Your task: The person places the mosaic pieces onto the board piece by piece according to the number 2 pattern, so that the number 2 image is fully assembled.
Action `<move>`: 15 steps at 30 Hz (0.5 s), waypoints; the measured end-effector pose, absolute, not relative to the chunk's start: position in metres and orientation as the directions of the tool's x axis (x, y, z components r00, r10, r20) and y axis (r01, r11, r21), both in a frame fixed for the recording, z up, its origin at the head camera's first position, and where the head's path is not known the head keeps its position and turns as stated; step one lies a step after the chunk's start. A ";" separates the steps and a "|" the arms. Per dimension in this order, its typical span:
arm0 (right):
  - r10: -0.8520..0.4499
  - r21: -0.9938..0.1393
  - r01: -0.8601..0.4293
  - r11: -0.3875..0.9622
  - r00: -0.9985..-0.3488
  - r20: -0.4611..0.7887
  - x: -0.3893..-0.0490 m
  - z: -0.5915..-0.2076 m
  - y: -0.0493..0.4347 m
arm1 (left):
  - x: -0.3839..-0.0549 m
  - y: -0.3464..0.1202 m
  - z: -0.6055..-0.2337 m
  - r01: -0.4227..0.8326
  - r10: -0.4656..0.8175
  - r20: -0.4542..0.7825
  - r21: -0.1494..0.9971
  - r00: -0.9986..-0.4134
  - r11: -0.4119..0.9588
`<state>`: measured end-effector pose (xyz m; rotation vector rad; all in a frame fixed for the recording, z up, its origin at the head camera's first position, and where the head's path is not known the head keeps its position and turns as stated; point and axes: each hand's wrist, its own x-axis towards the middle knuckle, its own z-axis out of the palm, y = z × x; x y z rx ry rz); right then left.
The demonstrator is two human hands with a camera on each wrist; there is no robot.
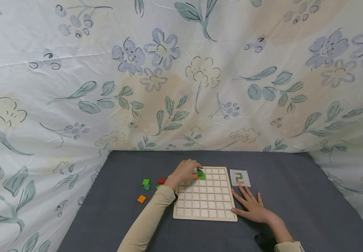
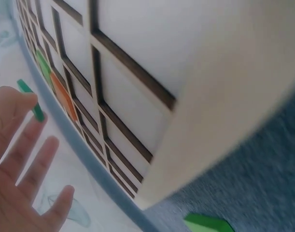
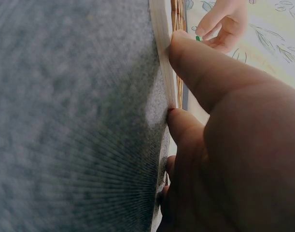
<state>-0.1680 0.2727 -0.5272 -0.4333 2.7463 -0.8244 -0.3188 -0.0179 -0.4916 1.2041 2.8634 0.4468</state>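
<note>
My left hand (image 1: 186, 170) is over the upper left of a wooden grid board (image 1: 205, 203). Between thumb and index finger it pinches a dark green tile (image 2: 30, 100) with a rounded edge, while the other fingers spread loosely in the left wrist view. Below that tile, a light green tile (image 1: 202, 176) and an orange tile (image 2: 63, 96) sit side by side in the board's cells. On the board's right side, my right hand (image 1: 254, 209) lies with fingers spread, its thumb and index fingertip touching the edge.
A printed pattern card (image 1: 244, 178) lies right of the board, just beyond my right fingertips. Left of the board are a green square tile (image 1: 145, 182), a darker green tile (image 1: 146, 187), an orange tile (image 1: 141, 198) and a red tile (image 1: 161, 181). Patterned cloth (image 1: 200, 133) hangs behind.
</note>
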 end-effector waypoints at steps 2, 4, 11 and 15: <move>-0.344 -0.564 -0.208 0.799 -0.927 -0.146 -0.168 -0.526 0.272 | -0.318 -0.016 -0.491 0.710 0.714 0.104 0.272 -0.693 0.650; -0.335 -0.552 -0.198 0.810 -0.929 -0.158 -0.168 -0.525 0.272 | -0.318 -0.013 -0.490 0.719 0.726 0.105 0.289 -0.680 0.632; -0.331 -0.548 -0.192 0.814 -0.929 -0.165 -0.168 -0.525 0.272 | -0.320 -0.006 -0.497 0.741 0.748 0.115 0.297 -0.654 0.602; -0.332 -0.548 -0.191 0.815 -0.928 -0.170 -0.168 -0.525 0.271 | -0.315 0.000 -0.496 0.712 0.726 0.077 0.288 -0.683 0.640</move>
